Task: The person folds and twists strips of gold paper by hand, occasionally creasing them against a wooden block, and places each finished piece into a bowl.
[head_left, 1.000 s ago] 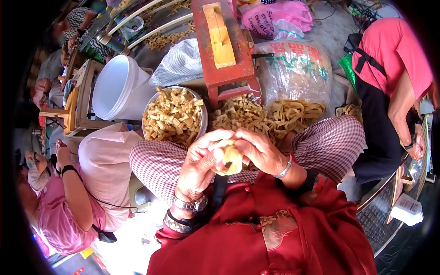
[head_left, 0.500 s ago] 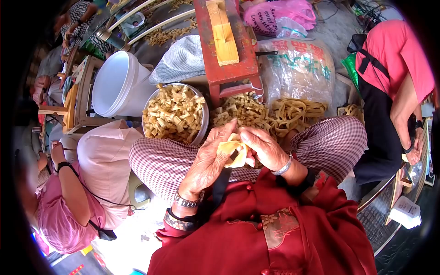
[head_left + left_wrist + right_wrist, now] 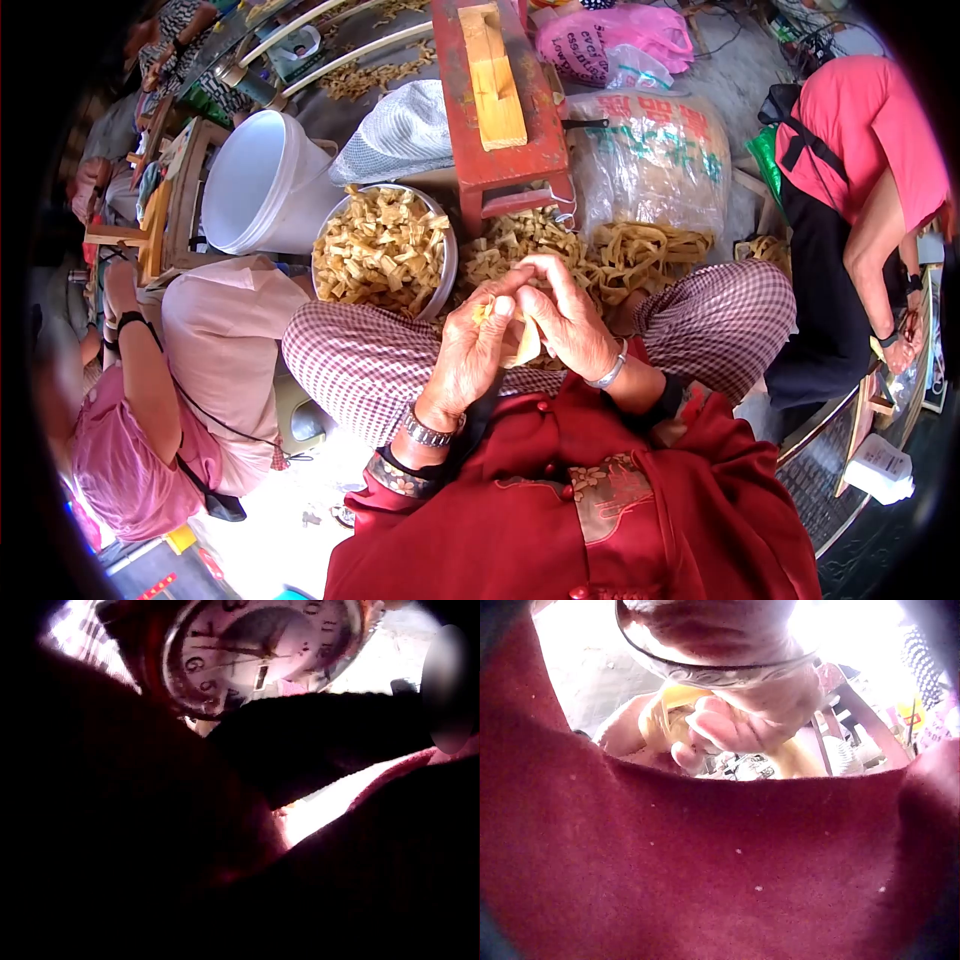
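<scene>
Both hands meet over the lap and work a pale yellow flat strip (image 3: 524, 346) bent between them. My left hand (image 3: 470, 350), watch at its wrist, pinches the strip with thumb and fingers. Opposite it, the curled fingers and thumb of my right hand (image 3: 582, 332) hold the strip, and part of it hangs below the fingertips. In the right wrist view, the strip (image 3: 654, 724) curves beside the right hand's fingers (image 3: 720, 729), under a silver bangle (image 3: 727, 675). The left wrist view is mostly dark, with the watch (image 3: 255, 656) showing but the fingers hidden.
Ahead are a basin (image 3: 447, 270) heaped with folded yellow pieces, more loose pieces (image 3: 520, 240) and long strips (image 3: 650, 255). A red bench (image 3: 520, 180) carries a wooden block (image 3: 492, 85). Around stand a white bucket (image 3: 245, 185) and a clear plastic sack (image 3: 650, 150); people sit on either side.
The strip's wide loop has narrowed, and part of it now hangs down between the hands. My left hand has moved right and the fingertips have drawn together.
</scene>
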Motion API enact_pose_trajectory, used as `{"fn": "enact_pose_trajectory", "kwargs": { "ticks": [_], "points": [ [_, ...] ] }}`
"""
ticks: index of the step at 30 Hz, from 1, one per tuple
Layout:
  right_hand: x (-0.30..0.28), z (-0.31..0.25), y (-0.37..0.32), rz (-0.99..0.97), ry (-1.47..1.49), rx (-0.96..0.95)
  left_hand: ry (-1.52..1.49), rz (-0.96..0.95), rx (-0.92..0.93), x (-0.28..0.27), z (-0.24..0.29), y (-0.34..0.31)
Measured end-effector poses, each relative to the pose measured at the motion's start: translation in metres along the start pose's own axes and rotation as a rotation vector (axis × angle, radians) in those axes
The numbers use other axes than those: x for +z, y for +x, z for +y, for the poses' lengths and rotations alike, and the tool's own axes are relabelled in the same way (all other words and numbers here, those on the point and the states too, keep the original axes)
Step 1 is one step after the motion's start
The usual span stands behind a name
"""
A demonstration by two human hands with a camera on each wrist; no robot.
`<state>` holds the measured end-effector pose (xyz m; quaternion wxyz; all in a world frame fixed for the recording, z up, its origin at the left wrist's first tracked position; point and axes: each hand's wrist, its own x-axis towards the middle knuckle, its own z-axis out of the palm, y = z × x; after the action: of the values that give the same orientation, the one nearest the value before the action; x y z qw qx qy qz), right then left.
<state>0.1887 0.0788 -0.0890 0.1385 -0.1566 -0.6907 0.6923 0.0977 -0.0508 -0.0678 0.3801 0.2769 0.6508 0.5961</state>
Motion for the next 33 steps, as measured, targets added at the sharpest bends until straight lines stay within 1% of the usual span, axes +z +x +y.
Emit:
{"fn": "enact_pose_trajectory", "kwargs": {
  "ticks": [2,3,6,7,8,10,12,13,14,15,16,18,20,21,24,25,27,28,30,31,32,33],
  "points": [
    [-0.002,0.002,-0.002,0.061,-0.134,-0.034,-0.124,-0.008,-0.088,-0.001,-0.001,-0.005],
    [-0.004,0.005,-0.002,0.049,-0.089,-0.031,-0.312,-0.015,-0.108,0.003,-0.003,-0.005],
    [-0.010,0.006,-0.004,0.088,-0.117,-0.124,-0.528,-0.169,-0.158,0.002,0.008,-0.001],
    [-0.014,0.001,-0.009,0.085,-0.084,-0.006,-0.562,-0.148,-0.140,0.002,0.011,-0.001],
    [-0.021,-0.001,-0.009,0.064,-0.028,0.041,-0.672,-0.147,-0.119,-0.003,0.007,0.000],
    [-0.041,0.005,-0.011,0.146,0.065,0.048,-0.774,-0.083,-0.063,-0.009,0.013,0.001],
    [-0.057,-0.002,-0.014,0.199,-0.011,0.062,-0.779,-0.031,-0.086,-0.014,0.015,0.000],
    [-0.061,0.004,-0.015,0.133,-0.003,0.068,-0.789,-0.024,-0.088,-0.015,0.016,0.001],
    [-0.061,0.005,-0.016,0.079,-0.082,0.076,-0.797,-0.022,-0.097,-0.016,0.016,0.002],
    [-0.059,-0.002,-0.016,0.027,-0.162,0.085,-0.760,0.035,-0.107,-0.018,0.017,0.003],
    [-0.057,-0.005,-0.015,-0.027,-0.244,0.093,-0.756,0.000,-0.053,-0.022,0.014,0.006],
    [-0.050,-0.003,-0.013,-0.040,-0.201,0.111,-0.616,0.096,-0.116,-0.019,0.019,0.008],
    [-0.046,-0.001,-0.013,-0.028,-0.194,0.129,-0.324,0.152,-0.087,-0.018,0.012,0.006],
    [-0.044,-0.005,-0.013,-0.026,-0.137,0.202,-0.339,0.177,-0.178,-0.017,0.012,0.004],
    [-0.045,0.004,-0.012,-0.031,-0.164,0.219,-0.185,0.034,-0.277,-0.027,0.002,0.004],
    [-0.045,0.003,-0.012,-0.065,-0.160,0.236,-0.185,0.048,-0.303,-0.026,0.001,0.004],
    [-0.042,0.001,-0.010,-0.137,-0.152,0.270,-0.217,0.075,-0.297,-0.027,-0.002,0.005],
    [-0.040,0.003,-0.009,-0.199,-0.104,0.321,-0.232,0.087,-0.295,-0.027,-0.003,0.006],
    [-0.029,0.006,-0.006,-0.287,-0.086,0.290,-0.249,0.114,-0.315,-0.024,0.000,0.008],
    [-0.022,0.005,-0.004,-0.299,-0.087,0.288,-0.258,0.127,-0.324,-0.022,0.001,0.008],
    [-0.018,0.002,-0.003,-0.313,-0.128,0.334,-0.289,0.151,-0.310,-0.022,0.002,0.008],
    [-0.016,0.003,0.001,-0.348,-0.194,0.182,-0.321,0.176,-0.294,-0.023,0.003,0.008]
  ]
}}
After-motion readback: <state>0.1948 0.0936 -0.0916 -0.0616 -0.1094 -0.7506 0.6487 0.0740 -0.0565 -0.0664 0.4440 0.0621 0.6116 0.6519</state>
